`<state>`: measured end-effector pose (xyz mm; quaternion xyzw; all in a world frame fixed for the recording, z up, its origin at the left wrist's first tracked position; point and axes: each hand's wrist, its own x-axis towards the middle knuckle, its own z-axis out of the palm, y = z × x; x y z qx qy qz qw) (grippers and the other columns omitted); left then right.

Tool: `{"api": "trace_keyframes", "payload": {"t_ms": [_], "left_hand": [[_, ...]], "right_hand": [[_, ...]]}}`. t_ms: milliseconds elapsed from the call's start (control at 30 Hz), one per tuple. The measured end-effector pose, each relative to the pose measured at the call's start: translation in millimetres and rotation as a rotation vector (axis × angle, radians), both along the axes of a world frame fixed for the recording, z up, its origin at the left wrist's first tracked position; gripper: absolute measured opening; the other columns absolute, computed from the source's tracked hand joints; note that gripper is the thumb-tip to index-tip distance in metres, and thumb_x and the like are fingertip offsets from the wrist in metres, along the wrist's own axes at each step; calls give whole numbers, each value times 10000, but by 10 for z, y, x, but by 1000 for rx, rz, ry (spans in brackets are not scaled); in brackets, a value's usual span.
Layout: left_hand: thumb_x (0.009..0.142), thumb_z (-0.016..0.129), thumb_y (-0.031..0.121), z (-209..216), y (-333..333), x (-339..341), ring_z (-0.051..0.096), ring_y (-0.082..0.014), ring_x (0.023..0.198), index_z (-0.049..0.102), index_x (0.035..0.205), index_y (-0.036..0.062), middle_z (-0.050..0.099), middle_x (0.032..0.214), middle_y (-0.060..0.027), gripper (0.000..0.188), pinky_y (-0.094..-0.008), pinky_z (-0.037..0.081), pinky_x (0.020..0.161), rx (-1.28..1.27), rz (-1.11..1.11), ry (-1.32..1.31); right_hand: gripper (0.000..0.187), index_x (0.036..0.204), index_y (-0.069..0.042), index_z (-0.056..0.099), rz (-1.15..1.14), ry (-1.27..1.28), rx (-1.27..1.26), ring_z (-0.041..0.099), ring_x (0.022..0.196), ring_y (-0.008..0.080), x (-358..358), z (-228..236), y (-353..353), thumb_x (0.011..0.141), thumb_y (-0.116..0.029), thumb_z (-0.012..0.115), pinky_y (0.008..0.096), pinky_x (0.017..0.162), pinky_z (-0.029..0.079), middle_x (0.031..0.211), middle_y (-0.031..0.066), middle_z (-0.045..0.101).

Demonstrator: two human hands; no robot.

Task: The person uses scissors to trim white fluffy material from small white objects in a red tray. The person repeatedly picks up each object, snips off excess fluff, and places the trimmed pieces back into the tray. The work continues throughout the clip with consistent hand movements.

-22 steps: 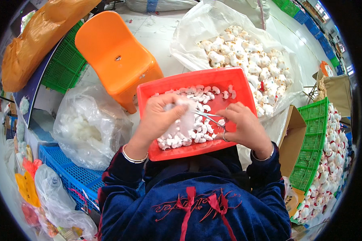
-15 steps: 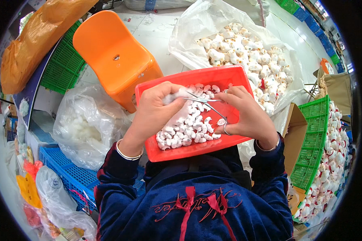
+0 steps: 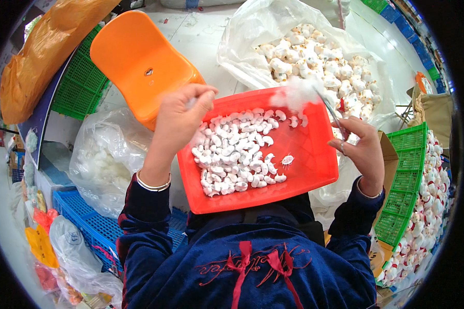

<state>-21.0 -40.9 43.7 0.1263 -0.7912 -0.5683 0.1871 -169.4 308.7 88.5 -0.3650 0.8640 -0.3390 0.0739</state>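
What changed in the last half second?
The hands parted: right hand swung right, carrying the scissor-handled tool and white fluff to the red tray's far right corner. Left hand drew left, releasing that fluff; whether it kept a wisp is unclear. Unchanged: tool in right hand, white curved pieces in the tray, orange chair beyond.

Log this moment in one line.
left hand: grip unclear; right hand: holding scissors; white fluff: by scissor tips; red tray: white pieces inside

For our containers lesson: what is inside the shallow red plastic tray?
Small, curved white pieces, mostly left; one rounder white piece near them. Beneath the pieces, the tray floor is hidden; white fluff covers some far rim.
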Motion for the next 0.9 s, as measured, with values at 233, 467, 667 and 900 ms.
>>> {"api": "trace_keyframes", "payload": {"t_ms": [233, 467, 667, 900], "left_hand": [[961, 650, 131, -322, 54, -143, 693, -175, 784, 719, 1056, -59, 741, 864, -143, 222, -317, 535, 722, -312, -246, -384], [925, 644, 152, -388, 27, -235, 731, -325, 843, 734, 1054, -30, 722, 893, -237, 241, -392, 554, 756, -519, -317, -462], [866, 679, 167, -392, -10, -164, 706, -389, 874, 727, 1091, -3, 712, 896, -242, 285, -455, 553, 772, -667, -432, -631], [846, 696, 179, -557, 34, -139, 696, -404, 901, 700, 1031, 13, 705, 899, -229, 248, -495, 549, 784, -734, -439, -660]], "right_hand": [[394, 1043, 54, 713, -158, -120, -77, 510, 742, 117, -23, -122, 275, 682, -39, 841, 275, 710, 429, 784, 17, 565], [393, 1039, 46, 720, -200, -185, -59, 492, 740, 118, -37, -274, 324, 682, -59, 847, 273, 696, 413, 774, 10, 533], [394, 1036, 36, 726, -177, -178, -75, 488, 726, 124, -70, -393, 356, 673, -57, 847, 277, 674, 411, 766, 16, 534], [388, 1029, 35, 725, -146, -185, -96, 502, 716, 131, -115, -456, 328, 671, -53, 844, 287, 663, 412, 747, 28, 536]]}}
